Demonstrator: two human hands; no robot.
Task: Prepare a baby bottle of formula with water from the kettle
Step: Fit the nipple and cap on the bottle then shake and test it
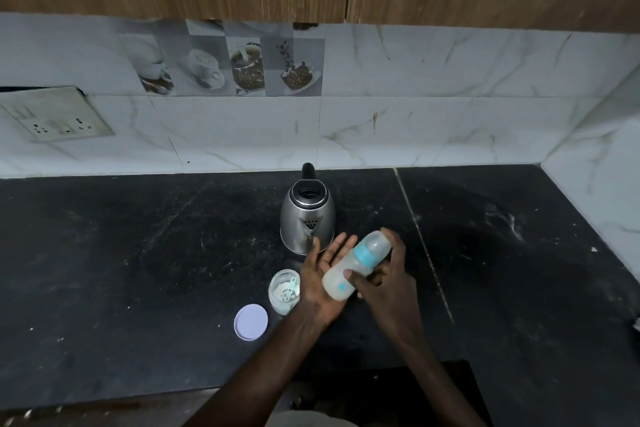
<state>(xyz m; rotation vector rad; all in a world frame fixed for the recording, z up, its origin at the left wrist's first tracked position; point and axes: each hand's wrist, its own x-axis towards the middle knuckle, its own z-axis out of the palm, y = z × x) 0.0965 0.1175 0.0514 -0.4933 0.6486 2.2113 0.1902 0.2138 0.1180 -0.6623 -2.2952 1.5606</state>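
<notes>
Black counter (138,253) across the whole lower view, marble-tiled wall behind it. Steel kettle (307,220) upright near the middle of the counter, lid closed, spout facing the person, handle toward 12 o'clock. At about 7 o'clock from the kettle, an open formula jar (284,291) with white powder and a small scoop inside; its lilac lid (251,322) flat on the counter at 7 o'clock from the jar, just apart from it.

Baby bottle (356,265) in the air above the counter, in front of the kettle, between both hands. Long axis tilted, base toward 7 o'clock, capped top toward 1 o'clock, blue collar ring near the upper third. Cap on, contents pale and cloudy; probably water and powder already inside, mixing step in hand.

Left hand (323,274) open and flat, palm up, fingers spread toward 1 o'clock, lying under the bottle's lower body at its 9 o'clock side. Right hand (388,270) wrapped around the bottle from 3 o'clock, thumb across the body, fingers reaching to the cap end. Both equally near; looks like rolling or shaking against the left palm.

Next move likely to turn on this tilt: cap end higher than base, so a firm collar needed against leaking.
</notes>
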